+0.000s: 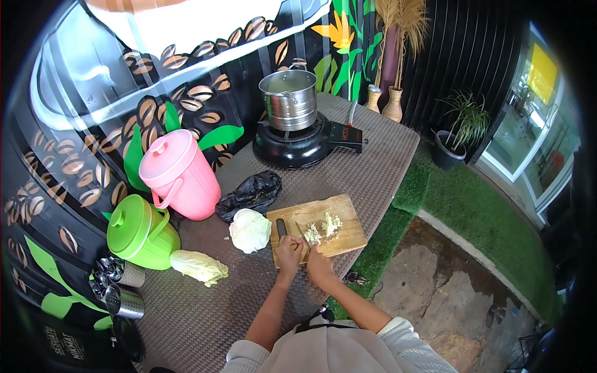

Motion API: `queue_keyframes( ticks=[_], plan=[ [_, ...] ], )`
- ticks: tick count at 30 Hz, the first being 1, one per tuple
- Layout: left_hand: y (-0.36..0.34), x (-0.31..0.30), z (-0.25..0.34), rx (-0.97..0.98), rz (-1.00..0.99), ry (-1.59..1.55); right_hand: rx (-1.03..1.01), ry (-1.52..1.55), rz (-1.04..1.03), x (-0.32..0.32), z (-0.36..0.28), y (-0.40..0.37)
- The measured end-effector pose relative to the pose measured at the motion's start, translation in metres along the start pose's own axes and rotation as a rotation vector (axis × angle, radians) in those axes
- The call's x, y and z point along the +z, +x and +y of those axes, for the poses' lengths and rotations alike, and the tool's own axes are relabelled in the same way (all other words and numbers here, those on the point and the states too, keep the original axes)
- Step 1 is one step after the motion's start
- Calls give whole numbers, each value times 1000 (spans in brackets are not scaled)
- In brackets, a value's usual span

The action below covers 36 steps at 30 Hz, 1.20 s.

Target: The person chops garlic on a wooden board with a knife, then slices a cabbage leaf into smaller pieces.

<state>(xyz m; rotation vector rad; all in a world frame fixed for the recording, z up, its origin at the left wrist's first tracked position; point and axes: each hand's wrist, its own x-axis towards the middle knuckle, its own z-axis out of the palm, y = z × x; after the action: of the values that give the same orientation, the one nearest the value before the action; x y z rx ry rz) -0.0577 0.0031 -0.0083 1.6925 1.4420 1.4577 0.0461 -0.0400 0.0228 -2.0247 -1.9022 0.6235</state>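
At the near edge of a wooden cutting board (pixel 348 217), both my hands are close together. My right hand (pixel 319 264) is closed round what looks like a knife (pixel 300 230), whose thin blade points away over the board; its handle is hidden. Beside it, my left hand (pixel 289 255) has its fingers pinched together, and what is in them is too small to make out. Finely chopped pale bits (pixel 330 224) lie in two small heaps just beyond the hands. A dark-handled tool (pixel 281 227) rests at the board's left side, partly behind my left hand.
Left of the board are a round cabbage (pixel 250 230), a napa cabbage (pixel 199 267) and a black plastic bag (pixel 252 194). Pink (pixel 180 174) and green (pixel 142 233) lidded containers stand by the wall. A steel pot (pixel 288 101) sits on a black gas stove (pixel 292 148) at the back.
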Motion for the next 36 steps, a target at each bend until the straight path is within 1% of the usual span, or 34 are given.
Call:
queue_keyframes(
  ticks=[1,2,4,8,10,11,15,17,18,20,21,22,23,24,25,26,27,29,31,33,35,36],
  plan=[
    [-1,0,1,10,-4,1,63,22,-7,2,0,-2],
    [1,1,1,11,-5,-1,64,20,-5,2,2,2],
    [-1,2,-3,3,11,-8,-10,39,-34,-1,5,7],
    [1,0,4,1,5,36,-61,64,-98,-14,19,6],
    [2,4,3,94,15,127,-33,71,-106,-21,24,-2],
    [2,5,2,97,16,124,-5,81,-117,-25,27,-4],
    [6,11,3,195,-16,239,25,170,-37,-35,44,-3],
    [9,14,6,225,-19,273,-81,290,28,-32,57,4],
    [11,15,9,217,-58,237,-82,290,31,-34,58,5],
    [15,17,14,207,-97,198,-138,271,156,-36,62,7],
    [16,17,14,155,-138,102,-137,271,156,-39,61,7],
    [18,16,14,103,-178,7,-80,207,112,-43,60,7],
    [19,15,14,103,-179,8,-24,143,67,-46,59,8],
    [20,14,15,53,-168,-56,-25,145,68,-47,57,9],
    [22,12,15,4,-156,-119,-4,74,61,-48,56,10],
    [23,10,16,4,-155,-117,17,3,54,-48,54,10],
    [25,7,17,3,-166,-80,15,4,54,-45,56,12],
    [30,0,18,3,-179,-41,-52,-72,62,-37,59,18],
    [35,-6,17,102,-188,72,-80,-90,49,-40,55,19],
    [38,-11,14,96,-201,86,-107,-111,35,-41,56,20],
    [40,-15,12,90,-212,99,-180,-109,10,-43,64,22],
    [41,-17,9,92,-263,127,-181,-109,10,-47,64,21]
  ],
)
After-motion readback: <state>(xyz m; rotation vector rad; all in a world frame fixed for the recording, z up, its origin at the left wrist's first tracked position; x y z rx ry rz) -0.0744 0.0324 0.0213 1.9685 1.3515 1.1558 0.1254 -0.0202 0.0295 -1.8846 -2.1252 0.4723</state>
